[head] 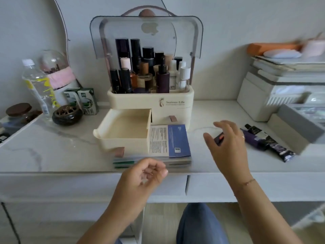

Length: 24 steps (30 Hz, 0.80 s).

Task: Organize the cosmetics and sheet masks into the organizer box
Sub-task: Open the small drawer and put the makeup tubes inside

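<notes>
A cream organizer box (150, 100), marked "Serious Life" on its front, is seen at the far middle of a white marbled tabletop (52, 148), its clear lid (146, 35) raised over upright bottles and tubes too crowded to be counted exactly. The left drawer (123, 131) is pulled out and shown bare inside. A stack of sheet masks (169, 143), topped by a blue-and-white printed packet whose small text cannot be read, is placed just in front of the box. Two dark tubes (263, 141) are laid at the right. The left hand (142, 176) is held loosely curled, its grip on nothing; the right hand (226, 140) is spread apart over a small black-and-red item (219, 139).
</notes>
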Tool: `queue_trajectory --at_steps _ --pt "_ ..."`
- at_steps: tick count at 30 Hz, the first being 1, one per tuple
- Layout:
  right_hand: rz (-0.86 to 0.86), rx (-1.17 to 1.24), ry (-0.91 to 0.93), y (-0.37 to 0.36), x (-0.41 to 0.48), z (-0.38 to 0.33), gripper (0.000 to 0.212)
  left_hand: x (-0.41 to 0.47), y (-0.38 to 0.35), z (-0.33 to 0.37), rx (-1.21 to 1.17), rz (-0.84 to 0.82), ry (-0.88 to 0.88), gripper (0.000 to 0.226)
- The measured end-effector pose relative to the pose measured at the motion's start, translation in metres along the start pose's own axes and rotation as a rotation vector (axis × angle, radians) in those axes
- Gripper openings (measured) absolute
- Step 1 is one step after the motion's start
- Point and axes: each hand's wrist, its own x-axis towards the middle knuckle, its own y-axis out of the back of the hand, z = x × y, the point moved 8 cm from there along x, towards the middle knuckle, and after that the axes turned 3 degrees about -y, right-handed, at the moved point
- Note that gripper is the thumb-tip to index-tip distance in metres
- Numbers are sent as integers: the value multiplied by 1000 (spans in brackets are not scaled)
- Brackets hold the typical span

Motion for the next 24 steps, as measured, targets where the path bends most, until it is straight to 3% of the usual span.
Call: queue_trajectory --at_steps 2,4,7,11,17,22,24 --pt "-13 -96 -205 -3 12 37 50 7 -21 24 155 -28 -174 31" --pt "-105 -214 -299 -19 18 56 56 14 -42 37 314 -72 -310 41" --pt "-170 -310 -309 -36 24 65 55 27 -64 34 516 -116 -354 59" --pt "-241 -203 -222 -49 33 65 43 37 -71 19 683 -97 -327 67" --pt "-297 -6 -127 -51 38 66 49 39 -71 12 699 -59 -331 57" --pt "-257 -394 -204 -52 38 78 64 38 -70 15 676 -54 -337 57" --pt "-229 -444 -218 -51 39 77 67 38 -69 15 659 -52 -334 56"
